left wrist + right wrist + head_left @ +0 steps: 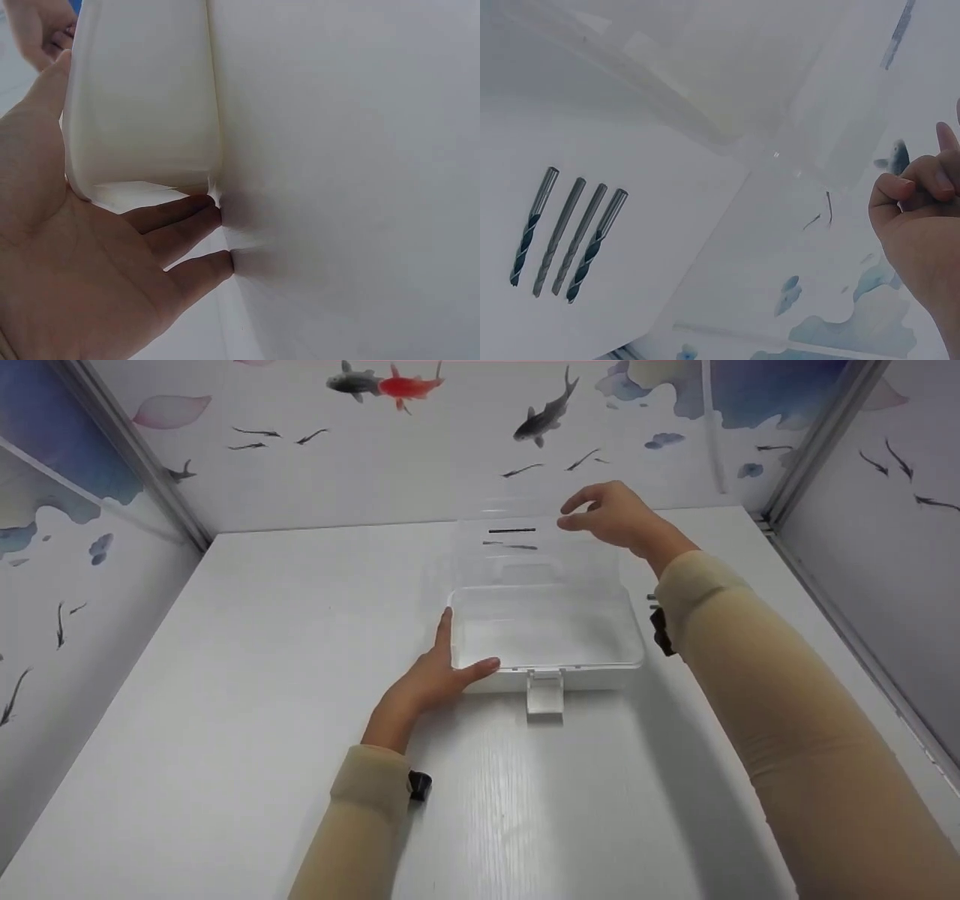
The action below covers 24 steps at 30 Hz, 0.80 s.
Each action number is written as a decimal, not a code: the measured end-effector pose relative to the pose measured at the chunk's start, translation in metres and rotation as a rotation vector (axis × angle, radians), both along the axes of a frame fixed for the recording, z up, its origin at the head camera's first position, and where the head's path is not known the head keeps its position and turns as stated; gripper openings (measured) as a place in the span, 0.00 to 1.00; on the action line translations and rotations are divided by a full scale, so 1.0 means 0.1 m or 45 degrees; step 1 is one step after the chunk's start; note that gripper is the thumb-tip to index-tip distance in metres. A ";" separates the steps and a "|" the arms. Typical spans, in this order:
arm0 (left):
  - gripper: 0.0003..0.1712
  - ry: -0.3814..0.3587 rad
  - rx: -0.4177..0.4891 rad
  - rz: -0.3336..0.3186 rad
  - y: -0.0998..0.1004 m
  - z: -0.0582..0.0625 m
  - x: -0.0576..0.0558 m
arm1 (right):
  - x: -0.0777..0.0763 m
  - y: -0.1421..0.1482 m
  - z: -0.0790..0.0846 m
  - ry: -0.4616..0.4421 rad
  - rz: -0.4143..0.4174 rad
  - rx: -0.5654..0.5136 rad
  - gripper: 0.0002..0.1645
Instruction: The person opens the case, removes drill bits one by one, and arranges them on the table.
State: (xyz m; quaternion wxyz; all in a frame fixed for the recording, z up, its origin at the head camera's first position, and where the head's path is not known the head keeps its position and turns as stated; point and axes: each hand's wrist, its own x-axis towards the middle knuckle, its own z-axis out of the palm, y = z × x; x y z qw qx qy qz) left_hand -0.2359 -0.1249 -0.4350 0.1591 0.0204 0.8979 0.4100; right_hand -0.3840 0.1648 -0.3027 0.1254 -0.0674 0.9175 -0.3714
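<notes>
Box [545, 636], clear plastic, lid [525, 547] raised upright, sits mid-bench [262, 660], latch tab [544, 692] toward you. Your left hand [431, 679] spread flat against box's near-left corner, thumb along front rim, fingers up left wall. Your right hand [611, 515] hovers by lid's top edge, fingers loosely curled, pinching nothing, not touching. Four drill bits [568, 244] lie side by side on bench, seen only in right wrist view.

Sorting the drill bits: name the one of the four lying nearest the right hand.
The rightmost bit in the row, with dark flutes; the other three lie farther left of the right hand.
</notes>
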 end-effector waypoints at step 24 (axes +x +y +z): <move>0.73 0.008 -0.014 0.014 0.02 0.00 -0.01 | -0.16 -0.37 -0.22 0.138 0.027 0.149 0.25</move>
